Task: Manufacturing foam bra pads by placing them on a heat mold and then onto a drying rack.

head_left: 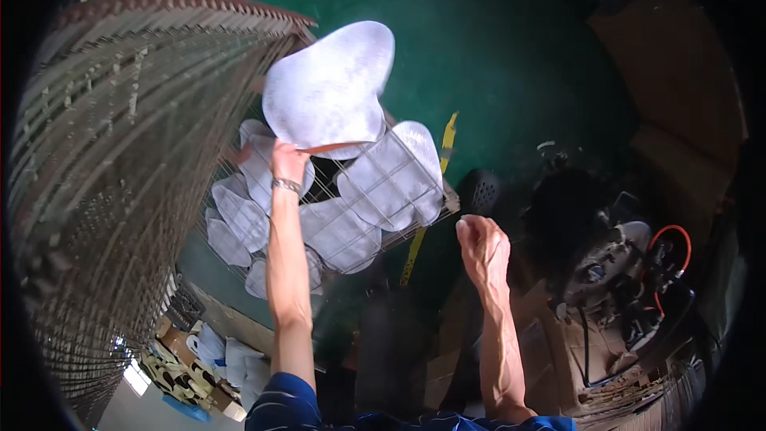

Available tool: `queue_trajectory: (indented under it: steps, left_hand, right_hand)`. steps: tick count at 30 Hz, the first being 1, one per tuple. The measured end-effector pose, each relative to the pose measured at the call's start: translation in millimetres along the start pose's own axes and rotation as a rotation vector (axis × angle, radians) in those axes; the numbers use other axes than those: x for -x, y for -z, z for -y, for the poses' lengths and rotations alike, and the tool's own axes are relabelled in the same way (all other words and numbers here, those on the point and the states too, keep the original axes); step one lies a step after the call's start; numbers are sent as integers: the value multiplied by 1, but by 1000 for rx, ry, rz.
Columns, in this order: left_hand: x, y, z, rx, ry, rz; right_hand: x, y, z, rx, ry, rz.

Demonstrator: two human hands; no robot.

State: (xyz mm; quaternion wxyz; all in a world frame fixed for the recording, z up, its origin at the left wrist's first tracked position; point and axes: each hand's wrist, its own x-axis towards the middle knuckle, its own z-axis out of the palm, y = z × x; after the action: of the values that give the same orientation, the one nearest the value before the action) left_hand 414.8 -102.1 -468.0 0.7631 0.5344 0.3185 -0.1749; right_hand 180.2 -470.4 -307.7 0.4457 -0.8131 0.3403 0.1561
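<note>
My left hand (289,164) is closed on the lower edge of a pale, rounded flat piece (331,84) with a notched outline. An orange-brown strip shows along that edge; I cannot tell the material. The piece is over a wire rack shelf (399,231). Beneath the shelf's wires lie several similar pale pieces (391,175). My right hand (483,247) is off to the right of the shelf, apart from it, with its fingers curled together. Whatever those fingers hold, if anything, is hidden.
A tall stack of wire shelves (136,128) fills the left side. Yellow tape (448,140) marks the green floor (495,48). Right of me is a dark machine (606,263) with an orange hose (685,243), beside cardboard (546,351). Wrapped bundles (239,363) lie lower left.
</note>
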Motion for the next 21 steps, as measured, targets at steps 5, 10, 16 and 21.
queue_trajectory:
  steps: [5,10,16,21]
  left_hand:
    - [-76,105,-4,243,78,-252]
    - [-70,97,14,77,-15,-538]
    - [55,82,49,-715,-132,-308]
    - [214,48,41,-765,-30,125]
  right_hand:
    - [18,-78,-46,-38,85,93]
    - [37,-85,-40,-60,109,-2]
    - [149,-51,-25,-36,166,-246]
    - [330,15,4,6,87,-421]
